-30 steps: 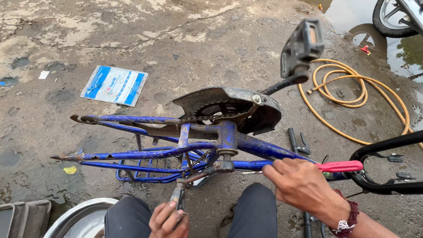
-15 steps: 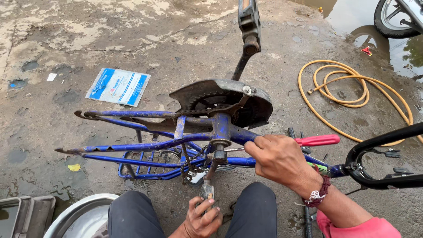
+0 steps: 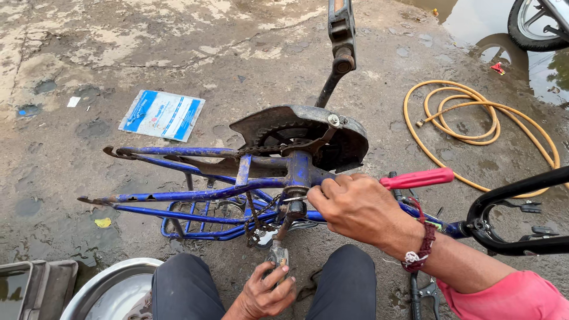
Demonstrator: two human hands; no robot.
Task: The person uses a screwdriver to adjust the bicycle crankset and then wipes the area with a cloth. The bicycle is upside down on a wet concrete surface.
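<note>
A blue bicycle frame [image 3: 195, 192] lies upside down on the wet ground in front of my knees. Its dark chain guard [image 3: 308, 127] covers the chainring, and one crank with a pedal [image 3: 342, 24] points up and away from me. My right hand [image 3: 355, 207] grips a tool with a red handle [image 3: 418, 178] at the bottom bracket. Lower down, my left hand [image 3: 267, 290] is closed around the near pedal [image 3: 277, 256] on the other crank. A loose chain hangs beside the bracket.
A coiled yellow hose [image 3: 486, 127] lies at the right, by a puddle and a wheel [image 3: 530, 26]. A blue-and-white plastic packet [image 3: 161, 114] lies at the left. A metal bowl [image 3: 106, 290] and a tray [image 3: 35, 284] sit bottom left. Black handlebars [image 3: 515, 219] are at the right.
The crank has turned: the far pedal swung from the right up to vertical, and the near pedal came down with my left hand. My right hand slid left to the bracket.
</note>
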